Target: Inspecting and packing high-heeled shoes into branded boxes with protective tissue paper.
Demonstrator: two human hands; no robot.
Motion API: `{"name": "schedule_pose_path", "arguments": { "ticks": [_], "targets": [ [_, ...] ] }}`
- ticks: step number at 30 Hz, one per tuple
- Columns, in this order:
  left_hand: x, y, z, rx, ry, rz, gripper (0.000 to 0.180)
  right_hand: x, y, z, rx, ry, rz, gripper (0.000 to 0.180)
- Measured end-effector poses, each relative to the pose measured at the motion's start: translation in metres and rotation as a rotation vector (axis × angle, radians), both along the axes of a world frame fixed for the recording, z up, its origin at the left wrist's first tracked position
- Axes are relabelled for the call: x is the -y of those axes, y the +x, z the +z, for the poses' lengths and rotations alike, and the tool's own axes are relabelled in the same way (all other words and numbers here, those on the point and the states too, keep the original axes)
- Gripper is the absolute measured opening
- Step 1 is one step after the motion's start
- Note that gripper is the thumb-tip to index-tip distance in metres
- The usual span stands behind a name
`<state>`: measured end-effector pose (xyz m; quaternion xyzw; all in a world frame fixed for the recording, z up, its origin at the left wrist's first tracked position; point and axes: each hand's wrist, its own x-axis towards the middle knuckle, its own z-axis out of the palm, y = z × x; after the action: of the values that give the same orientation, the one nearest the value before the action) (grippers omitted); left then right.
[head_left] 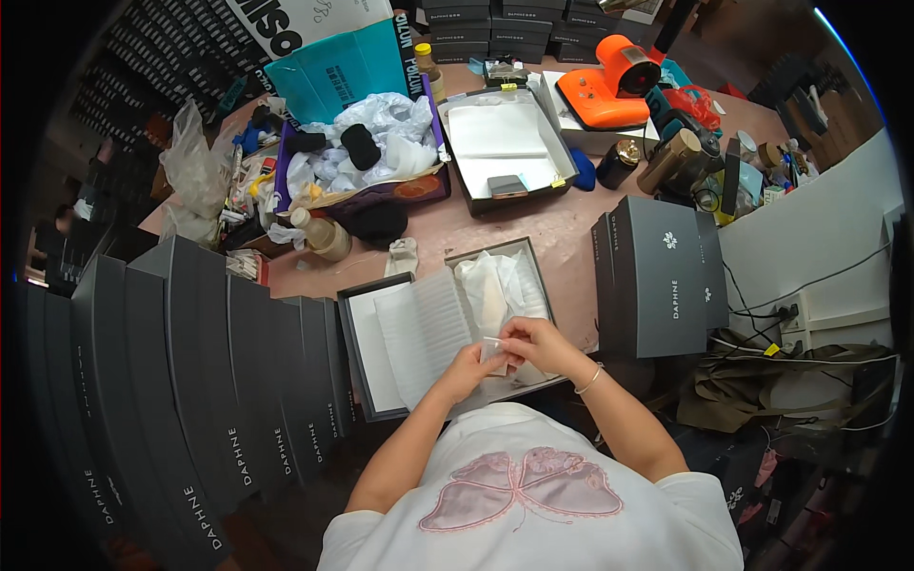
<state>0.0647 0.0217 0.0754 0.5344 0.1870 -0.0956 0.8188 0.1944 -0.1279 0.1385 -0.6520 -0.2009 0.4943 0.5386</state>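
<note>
My left hand [465, 372] and my right hand [536, 344] meet over the near part of an open dark grey shoebox [545, 276]. Pinched between the fingers of both is a small clear plastic bag [491, 348]; its contents are too small to make out. White tissue paper [510, 278] lies loosely in the box, around something pale that is partly hidden. To the left, against the box, lies its lid [360, 328], inner side up. A white ribbed foam sheet [422, 328] rests across the lid and toward the box.
Tall stacks of grey shoeboxes [205, 362] crowd the left, and more boxes [662, 276] stand at right. Behind are a carton [405, 183] of crumpled white wrapping, an open box [500, 143] with white paper, an orange device [609, 95] and a bottle [328, 238].
</note>
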Motion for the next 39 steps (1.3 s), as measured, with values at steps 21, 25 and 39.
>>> {"name": "schedule_pose_path", "arguments": {
  "ticks": [21, 25, 39],
  "targets": [
    [0.027, -0.005, -0.001, -0.179, -0.129, 0.437, 0.037, -0.009, -0.022, -0.019, 1.127, -0.312, -0.123, 0.026],
    [0.043, 0.012, 0.023, 0.051, 0.042, 0.524, 0.039, -0.016, 0.005, -0.002, 1.232, -0.262, -0.257, 0.024],
    [0.008, 0.024, 0.043, 0.123, -0.015, 0.602, 0.046, -0.027, 0.007, 0.057, 0.838, -0.054, -0.185, 0.032]
  ]
}}
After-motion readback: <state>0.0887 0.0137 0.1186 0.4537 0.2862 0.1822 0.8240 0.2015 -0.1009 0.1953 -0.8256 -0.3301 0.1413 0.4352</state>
